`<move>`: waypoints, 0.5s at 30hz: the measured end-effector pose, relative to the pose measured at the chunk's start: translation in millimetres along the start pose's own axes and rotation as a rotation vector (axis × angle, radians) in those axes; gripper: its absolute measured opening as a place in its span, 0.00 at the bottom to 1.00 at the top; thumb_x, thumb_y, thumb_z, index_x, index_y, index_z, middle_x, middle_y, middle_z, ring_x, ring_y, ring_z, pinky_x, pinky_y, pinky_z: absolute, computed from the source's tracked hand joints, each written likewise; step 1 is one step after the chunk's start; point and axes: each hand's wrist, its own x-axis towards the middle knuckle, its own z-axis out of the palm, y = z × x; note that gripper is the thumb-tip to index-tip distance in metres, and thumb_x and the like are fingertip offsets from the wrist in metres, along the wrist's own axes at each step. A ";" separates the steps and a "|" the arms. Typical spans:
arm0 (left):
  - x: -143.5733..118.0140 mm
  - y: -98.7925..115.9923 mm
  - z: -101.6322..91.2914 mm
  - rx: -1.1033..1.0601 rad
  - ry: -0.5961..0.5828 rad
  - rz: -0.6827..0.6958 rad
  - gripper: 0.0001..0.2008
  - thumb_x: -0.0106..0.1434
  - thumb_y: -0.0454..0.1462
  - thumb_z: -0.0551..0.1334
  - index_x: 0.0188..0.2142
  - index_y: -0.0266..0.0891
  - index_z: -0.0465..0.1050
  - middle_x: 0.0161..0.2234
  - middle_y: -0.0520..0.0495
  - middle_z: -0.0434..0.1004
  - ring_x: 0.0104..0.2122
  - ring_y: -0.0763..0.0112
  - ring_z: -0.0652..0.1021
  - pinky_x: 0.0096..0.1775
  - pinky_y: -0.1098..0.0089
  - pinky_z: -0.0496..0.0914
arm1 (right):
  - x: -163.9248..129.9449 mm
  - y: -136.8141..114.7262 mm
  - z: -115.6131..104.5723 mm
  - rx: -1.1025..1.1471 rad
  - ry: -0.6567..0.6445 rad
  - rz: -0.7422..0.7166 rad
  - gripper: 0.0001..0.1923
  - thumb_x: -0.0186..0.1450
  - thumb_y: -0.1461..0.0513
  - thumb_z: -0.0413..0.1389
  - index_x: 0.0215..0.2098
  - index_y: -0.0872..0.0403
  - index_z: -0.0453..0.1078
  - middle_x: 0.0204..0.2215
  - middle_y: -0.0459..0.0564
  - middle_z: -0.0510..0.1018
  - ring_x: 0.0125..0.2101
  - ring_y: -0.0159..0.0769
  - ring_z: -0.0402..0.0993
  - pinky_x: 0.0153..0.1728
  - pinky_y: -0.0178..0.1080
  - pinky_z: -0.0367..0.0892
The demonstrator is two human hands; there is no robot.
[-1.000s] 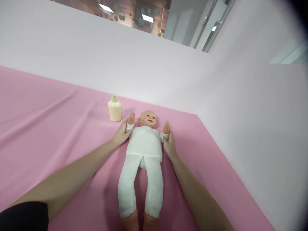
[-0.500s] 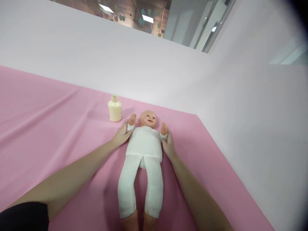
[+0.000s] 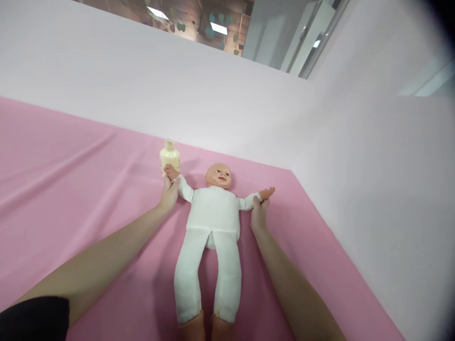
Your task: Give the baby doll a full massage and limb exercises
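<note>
Two hands at work on one doll (image 3: 213,213), lying face-up on the pink sheet (image 3: 71,189), head toward 12 o'clock, legs toward 6. Dressed in white top and white trousers, bare feet cut off by the lower edge of the view. Arms stretched out wide, one toward 10 o'clock, the other toward 3.

Left hand (image 3: 168,194) at the doll's 10 o'clock, fingers closed in a pinch around the small wrist, the doll's hand sticking out just above the fingertips. Right hand (image 3: 259,213) at the doll's 3 o'clock, fingers pinched on the other wrist from below, the doll's open palm pointing outward past them. Both forearms running in from 6 and 7 o'clock, a dark sleeve (image 3: 33,317) at the lower left corner.

Cream lotion bottle (image 3: 169,156) standing upright at 11 o'clock from the doll's head, right behind the raised doll hand; touching or just apart, cannot tell. White wall (image 3: 213,94) along the far edge of the sheet and down the right side.
</note>
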 end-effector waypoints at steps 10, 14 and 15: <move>-23.4 29.1 6.2 0.366 -0.478 0.316 0.26 0.66 0.46 0.53 0.60 0.38 0.55 0.56 0.39 0.65 0.55 0.59 0.68 0.56 0.58 0.62 | -17.7 -26.4 9.6 -0.115 -0.372 -0.304 0.30 0.63 0.63 0.48 0.63 0.49 0.53 0.63 0.50 0.59 0.63 0.38 0.55 0.63 0.47 0.51; -27.1 34.6 8.2 0.539 -0.628 0.383 0.25 0.67 0.45 0.52 0.60 0.40 0.57 0.56 0.42 0.66 0.55 0.58 0.66 0.57 0.55 0.60 | -17.6 -16.8 9.3 -0.251 -0.426 -0.346 0.26 0.63 0.65 0.48 0.60 0.49 0.59 0.58 0.51 0.67 0.58 0.39 0.62 0.60 0.48 0.57; -27.1 34.0 8.6 0.569 -0.659 0.396 0.24 0.67 0.45 0.51 0.60 0.41 0.58 0.55 0.42 0.66 0.55 0.58 0.67 0.57 0.55 0.60 | -17.2 -14.3 9.3 -0.293 -0.438 -0.371 0.26 0.62 0.65 0.48 0.59 0.49 0.61 0.56 0.51 0.68 0.57 0.40 0.63 0.59 0.49 0.57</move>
